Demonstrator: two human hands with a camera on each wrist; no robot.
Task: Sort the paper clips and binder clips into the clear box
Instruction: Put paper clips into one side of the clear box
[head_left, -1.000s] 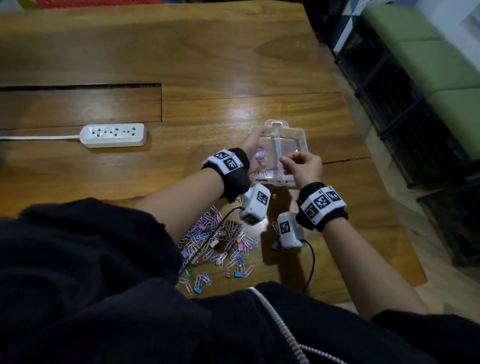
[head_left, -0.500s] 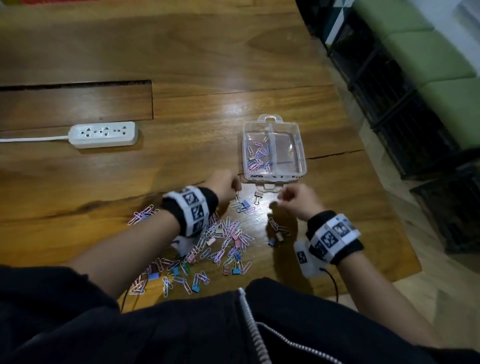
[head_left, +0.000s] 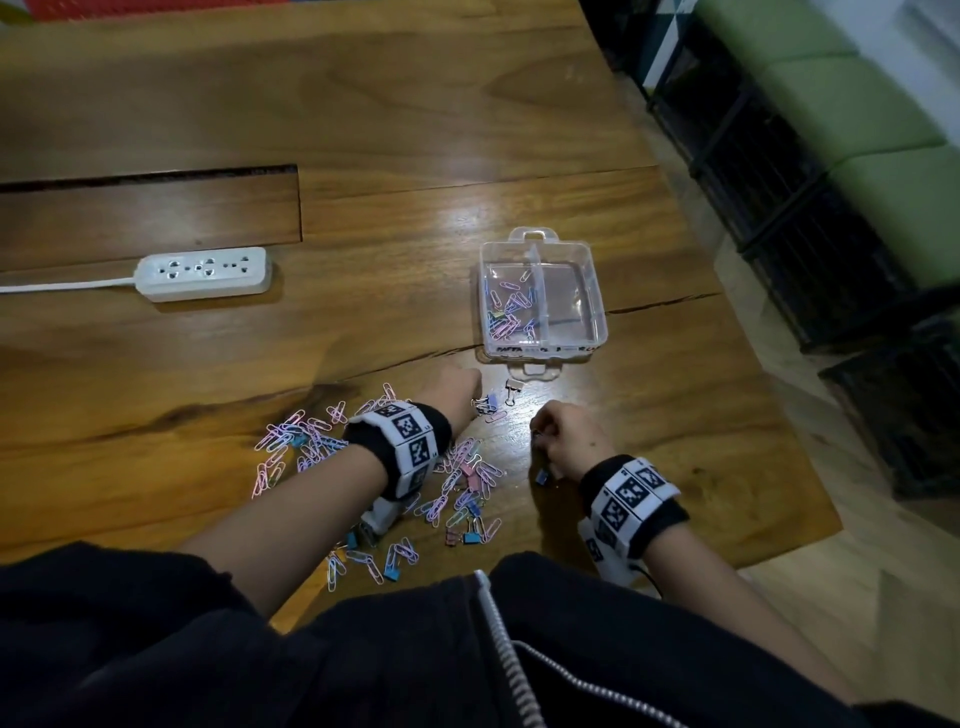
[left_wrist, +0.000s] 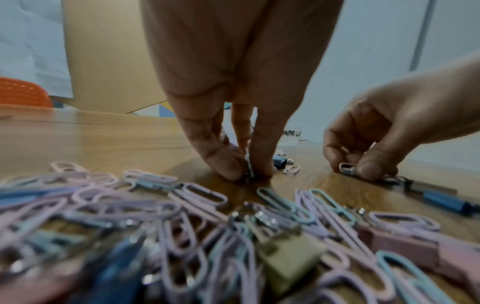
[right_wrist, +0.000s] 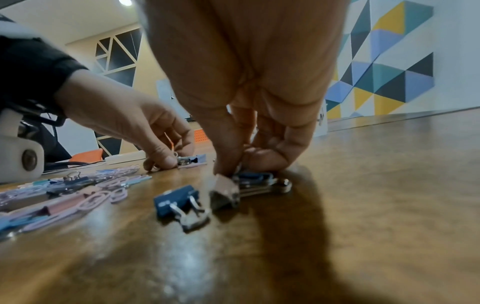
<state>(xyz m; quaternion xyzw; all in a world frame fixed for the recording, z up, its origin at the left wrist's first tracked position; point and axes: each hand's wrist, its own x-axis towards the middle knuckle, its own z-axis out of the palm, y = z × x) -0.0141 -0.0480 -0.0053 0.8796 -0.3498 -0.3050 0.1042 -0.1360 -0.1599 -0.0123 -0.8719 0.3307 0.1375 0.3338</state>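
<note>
- The clear plastic two-compartment box (head_left: 597, 306) sat open on the glossy brown wooden table (head_left: 415, 130), just beyond both hands.
- Its left compartment held a small heap of pink and blue paper clips (head_left: 511, 312); nothing could be made out in the right one.
- The left hand (head_left: 457, 387) reached down to the table just short of the box's near edge, its thumb and fingertips (left_wrist: 262, 162) brought together on a small clip against the wood. The clip was mostly hidden between them, so its kind could not be told.
- A blue binder clip (left_wrist: 280, 161) lay just beside those fingertips, on the side toward the right hand.
- The right hand (head_left: 569, 439) was curled, fingertips down on the table, near the left hand and nearer the person than the box.
- In the right wrist view its fingers (right_wrist: 228, 156) were pinched on a blue binder clip with steel handles (right_wrist: 255, 178) lying flat under them.
- A second dark blue binder clip (right_wrist: 179, 202) and a silvery-pink binder clip (right_wrist: 224, 192) lay just in front of that grip, the pink one touching the fingertips.
- The scattered pile of pastel paper clips and small binder clips (head_left: 457, 483) spread under and around the left wrist, well short of the box.
- A white power strip (head_left: 202, 273) lay far to the left of the box.
</note>
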